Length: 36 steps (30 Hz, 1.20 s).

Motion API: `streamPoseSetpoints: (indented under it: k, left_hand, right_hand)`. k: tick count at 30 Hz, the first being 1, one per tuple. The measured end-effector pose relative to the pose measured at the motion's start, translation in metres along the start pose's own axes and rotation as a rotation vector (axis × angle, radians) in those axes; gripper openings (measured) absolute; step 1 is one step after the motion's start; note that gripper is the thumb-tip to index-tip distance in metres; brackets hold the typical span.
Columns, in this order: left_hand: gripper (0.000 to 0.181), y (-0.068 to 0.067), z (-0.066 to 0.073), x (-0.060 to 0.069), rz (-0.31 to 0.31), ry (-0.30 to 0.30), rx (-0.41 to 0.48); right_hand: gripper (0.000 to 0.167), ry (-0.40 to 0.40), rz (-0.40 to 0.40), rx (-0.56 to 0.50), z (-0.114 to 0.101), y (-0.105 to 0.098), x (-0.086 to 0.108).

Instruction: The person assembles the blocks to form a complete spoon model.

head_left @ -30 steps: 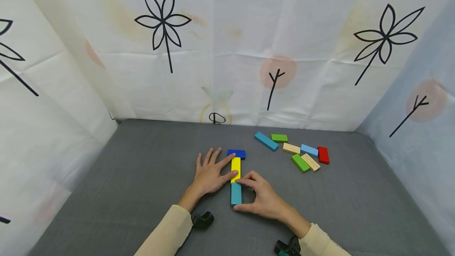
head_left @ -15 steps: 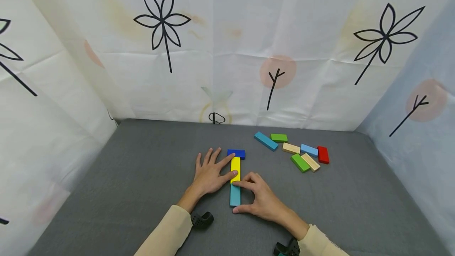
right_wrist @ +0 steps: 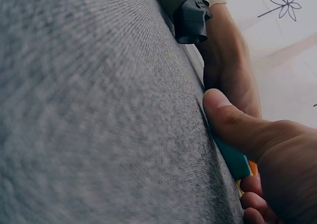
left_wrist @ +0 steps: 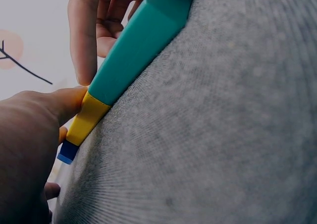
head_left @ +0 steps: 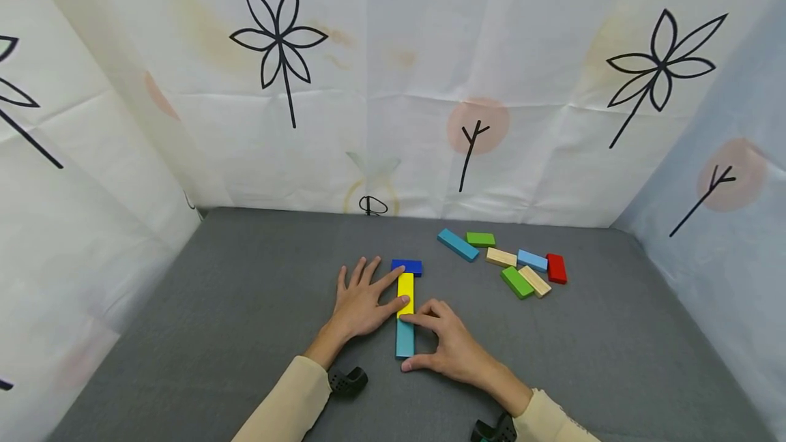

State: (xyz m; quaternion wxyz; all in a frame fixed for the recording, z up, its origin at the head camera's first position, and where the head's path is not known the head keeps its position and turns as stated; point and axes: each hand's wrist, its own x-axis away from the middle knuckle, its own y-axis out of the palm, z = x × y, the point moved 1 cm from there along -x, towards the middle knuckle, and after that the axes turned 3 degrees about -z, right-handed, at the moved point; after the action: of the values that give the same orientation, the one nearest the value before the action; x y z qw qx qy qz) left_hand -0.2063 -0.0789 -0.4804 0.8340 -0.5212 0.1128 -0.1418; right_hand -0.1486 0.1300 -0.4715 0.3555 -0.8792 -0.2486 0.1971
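Teal block [head_left: 404, 343] lies flat on the gray tabletop [head_left: 258, 305], a bit below ctr in the head view, long side running 6 to 12. R hand [head_left: 451, 341], at its 3 o'clock, pinches it lengthwise w/ its grip: index @ the 12 end, thumb @ the 6 end. Yellow block [head_left: 406, 286] butts it at 12; dark blue block [head_left: 414, 267] sits crosswise past that. L hand [head_left: 358, 307], approx. 11, has its grip spread, thumb on the yellow, index tip @ the yellow/blue joint. Approx. 2, well apart: 7 loose blocks [head_left: 517, 283] (2 green, 2 tan, 2 blue, 1 red). White cloth [head_left: 417, 19] w/ flower drawings hangs at 12, beyond the tabletop.
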Motion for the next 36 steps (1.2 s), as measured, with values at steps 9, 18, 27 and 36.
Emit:
streamPoseSetpoints:
  k: [9, 18, 27, 36]
  left_hand:
    - [0.071, 0.001, -0.003, -0.001, -0.003, 0.038, 0.003]
    - [0.095, -0.009, -0.007, 0.001, -0.153, 0.211, -0.017]
    - [0.099, -0.008, -0.009, -0.001, -0.207, 0.227, -0.024]
    - [0.098, -0.008, -0.011, -0.006, -0.208, 0.225, -0.01]
  right_hand:
    - [0.065, 0.034, -0.023, -0.132, 0.003, -0.017, 0.002]
    - [0.037, 0.06, 0.086, -0.024, 0.028, -0.058, 0.005]
    - [0.046, 0.268, 0.227, 0.305, 0.073, -0.108, 0.025]
    - [0.052, 0.291, 0.087, 0.415, 0.078, -0.125, 0.037]
